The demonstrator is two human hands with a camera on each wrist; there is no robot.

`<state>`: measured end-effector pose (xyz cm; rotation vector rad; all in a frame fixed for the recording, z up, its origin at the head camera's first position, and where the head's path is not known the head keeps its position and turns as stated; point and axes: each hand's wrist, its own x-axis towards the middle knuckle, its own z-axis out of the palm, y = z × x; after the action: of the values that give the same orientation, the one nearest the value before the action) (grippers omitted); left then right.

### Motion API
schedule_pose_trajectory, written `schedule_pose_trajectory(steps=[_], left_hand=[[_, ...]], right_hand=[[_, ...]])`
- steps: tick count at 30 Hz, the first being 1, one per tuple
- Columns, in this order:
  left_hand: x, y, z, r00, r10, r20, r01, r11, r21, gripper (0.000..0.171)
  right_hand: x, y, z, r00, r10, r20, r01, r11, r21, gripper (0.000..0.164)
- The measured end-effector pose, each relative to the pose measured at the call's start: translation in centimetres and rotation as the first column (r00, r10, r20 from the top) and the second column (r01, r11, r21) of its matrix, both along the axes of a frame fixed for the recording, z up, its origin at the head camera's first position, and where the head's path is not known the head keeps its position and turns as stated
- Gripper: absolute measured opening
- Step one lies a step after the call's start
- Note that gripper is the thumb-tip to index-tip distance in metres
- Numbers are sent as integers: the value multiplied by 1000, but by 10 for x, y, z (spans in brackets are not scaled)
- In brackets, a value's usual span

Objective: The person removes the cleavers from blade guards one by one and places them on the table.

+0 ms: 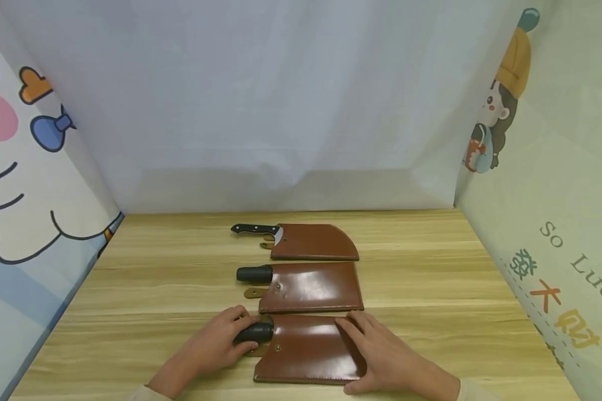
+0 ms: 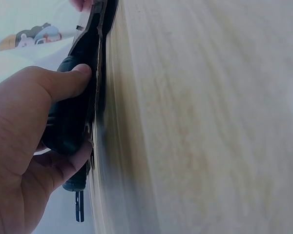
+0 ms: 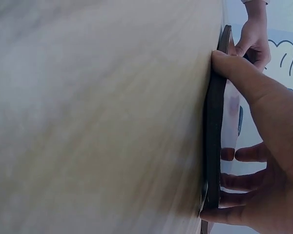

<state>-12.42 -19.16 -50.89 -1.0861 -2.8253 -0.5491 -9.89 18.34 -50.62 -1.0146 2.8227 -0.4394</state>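
Note:
The nearest cleaver sits in a brown leather sheath (image 1: 311, 351), its black handle (image 1: 258, 332) pointing left and its blade hidden. My left hand (image 1: 223, 341) holds that handle; in the left wrist view the thumb lies along the black grip (image 2: 68, 117) with fingers on its other side. At the blunt right end, my right hand (image 1: 381, 356) grips the sheath, thumb by the near corner and fingers by the far one. The right wrist view shows the thumb and fingers spread along the sheath's dark end edge (image 3: 214, 122).
Behind it lie two more sheathed cleavers: one with a plain black handle (image 1: 254, 274), the farthest with a riveted handle (image 1: 253, 229). Strap tabs (image 1: 255, 293) stick out leftward. The wooden table (image 1: 155, 267) meets a white curtain (image 1: 281, 111) and printed side panels.

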Motion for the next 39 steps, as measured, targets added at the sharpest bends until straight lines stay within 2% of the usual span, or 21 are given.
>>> schedule_pose_trajectory(steps=[8,13,20,25,30,32,37,39], left_hand=[[-1,-2,0,999,4,-49,-5,1000,-7,35],[-1,-4,4,997,12,-79,-11,1000,11,35],[0,-4,9,996,35,-82,-31,998,55,36],[2,-1,11,994,84,-73,-81,995,54,33],[4,2,15,993,111,-39,-108,991,79,39],[4,2,18,993,99,-61,-92,990,106,40],[1,2,24,984,65,-166,-40,988,148,40],[0,2,26,981,61,-184,-33,988,152,40]], right_hand=[[1,0,1,1000,2,-14,-2,1000,25,124],[4,-1,6,999,1,-49,2,999,47,124],[0,-1,14,987,0,-163,5,1000,28,118],[-2,-1,18,970,6,-244,-3,1000,16,117],[-1,0,23,964,11,-265,-9,1000,7,116],[0,1,25,965,9,-263,-11,1000,-6,117],[-1,5,31,957,3,-290,-16,999,-44,118],[-1,6,32,952,4,-306,-20,999,-48,118]])
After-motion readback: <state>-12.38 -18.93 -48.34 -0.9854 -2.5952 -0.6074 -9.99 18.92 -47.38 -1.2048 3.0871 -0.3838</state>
